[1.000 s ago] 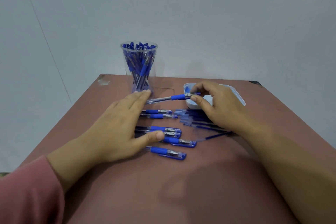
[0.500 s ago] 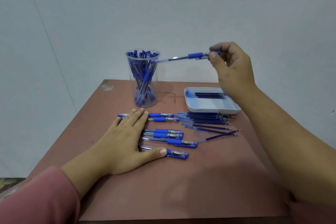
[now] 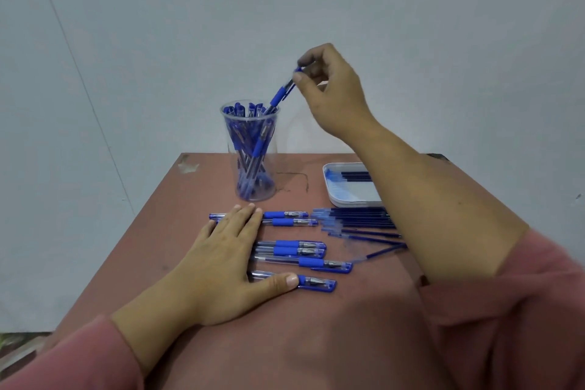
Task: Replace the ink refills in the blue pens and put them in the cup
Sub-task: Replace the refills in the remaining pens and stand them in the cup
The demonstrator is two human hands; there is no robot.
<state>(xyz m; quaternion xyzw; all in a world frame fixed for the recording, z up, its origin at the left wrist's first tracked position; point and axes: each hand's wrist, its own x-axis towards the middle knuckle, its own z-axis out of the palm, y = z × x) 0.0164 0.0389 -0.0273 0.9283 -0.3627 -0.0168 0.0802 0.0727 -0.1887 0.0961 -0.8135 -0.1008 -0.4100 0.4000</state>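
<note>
We face a bare grey wall behind a brown tabletop (image 3: 164, 231). Our right hand (image 3: 332, 95) pinches a pen (image 3: 279, 95) by its top end, thumb and forefinger clamped on it. The pen slants down and left from the fingers, its lower end just inside the rim of the cup (image 3: 234, 149) near the far edge. We judge that letting go would drop it in. Our left hand (image 3: 221, 266) lies flat, fingers straight, on the pens (image 3: 308, 262) mid-table.

Head view, facing forward-down, seemingly close over table (image 3: 152, 250)
</note>
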